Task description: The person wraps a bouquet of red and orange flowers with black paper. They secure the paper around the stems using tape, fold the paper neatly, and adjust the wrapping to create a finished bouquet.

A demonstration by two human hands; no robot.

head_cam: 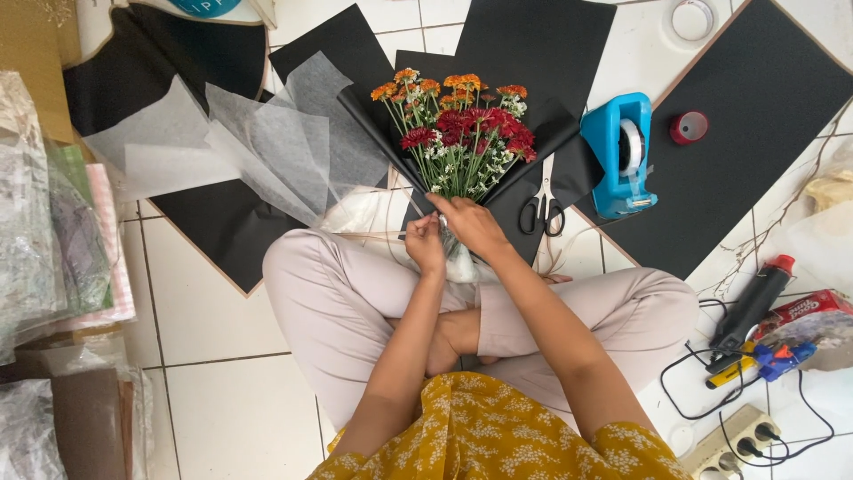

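A bouquet of red and orange flowers (462,124) with green stems lies on black wrapping paper (542,133) on the white tiled floor in front of my crossed legs. My left hand (425,242) grips the lower stems where they are bound in clear wrap. My right hand (471,224) is closed over the stems just above it, pressing the black paper's fold against them. Both hands touch each other at the bouquet's base.
Scissors (542,209) lie right of the bouquet, beside a blue tape dispenser (622,156) and a red tape roll (689,127). White tissue sheets (249,142) spread left. Glue guns (755,302), cables and a power strip (742,440) sit at right. Stacked paper (53,231) lines the left edge.
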